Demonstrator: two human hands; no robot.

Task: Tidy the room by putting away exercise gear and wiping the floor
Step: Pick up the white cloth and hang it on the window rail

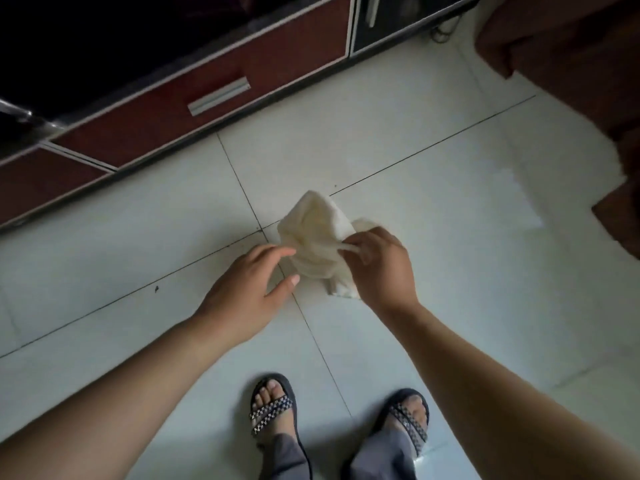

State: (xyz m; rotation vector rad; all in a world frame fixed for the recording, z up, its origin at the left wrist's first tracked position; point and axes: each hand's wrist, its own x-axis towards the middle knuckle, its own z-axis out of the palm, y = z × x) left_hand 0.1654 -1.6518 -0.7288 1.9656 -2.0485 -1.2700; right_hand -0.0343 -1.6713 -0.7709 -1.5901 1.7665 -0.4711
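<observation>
While the person stood on the pale tiled floor (450, 188) looking down, the cream cloth (317, 233) sat bunched between the two hands, in front of the feet and seen over the spot where the dark tile joints crossed. The right hand (381, 268) gripped it: the fingers were curled inward and pinched a twisted fold of the fabric at the cloth's right side, so that most of the cloth stood out above and to the left of the knuckles, with a lower corner hanging just beside the wrist. The left hand (242, 292) was spread and relaxed, holding nothing, with its fingers reaching toward the cloth's left edge and the thumb pointing at the lower part of the bundle; the fingertips lay just beside the fabric, and whether they touched it could not be told. Whether the cloth's lower end met the floor could not be told either. Both forearms were bare and reached in from the bottom corners of the view. Below the hands, two feet in dark strapped sandals (272, 407) stood apart on the tiles, with grey trouser legs (284, 455) above them. A low cabinet (156, 112) with dark red drawer fronts and a silver bar handle (219, 97) ran along the upper left, and brown fabric (571, 57) filled the upper right corner. A small dark speck (156, 289) lay on the tile left of the left hand.
</observation>
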